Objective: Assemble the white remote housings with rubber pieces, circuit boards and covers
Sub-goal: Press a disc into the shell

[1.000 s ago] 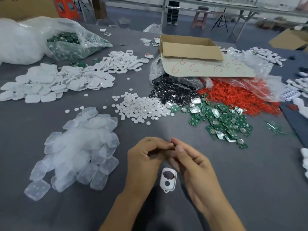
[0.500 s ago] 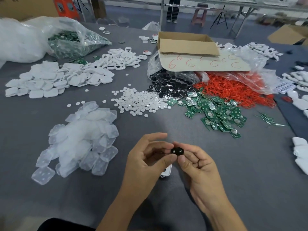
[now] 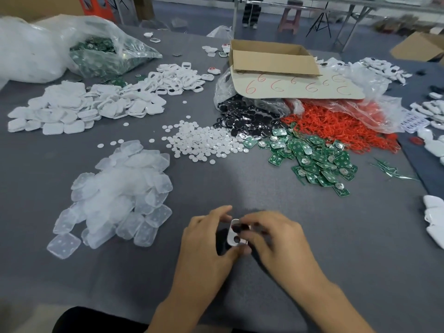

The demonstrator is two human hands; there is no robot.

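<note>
Soft even light, motion-blurred hands (image 3: 240, 239)

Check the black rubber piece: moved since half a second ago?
Yes. The black rubber piece has dropped toward the person, away from the green circuit board pile, and is now at the upper opening of the white housing.

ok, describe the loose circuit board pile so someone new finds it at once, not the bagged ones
Start at the open cardboard box, far centre; red rubber pieces spill from a clear bag at its near right. The loose circuit boards lie nearer than that red heap, right of the white discs. It is the only big green heap outside a bag.
</note>
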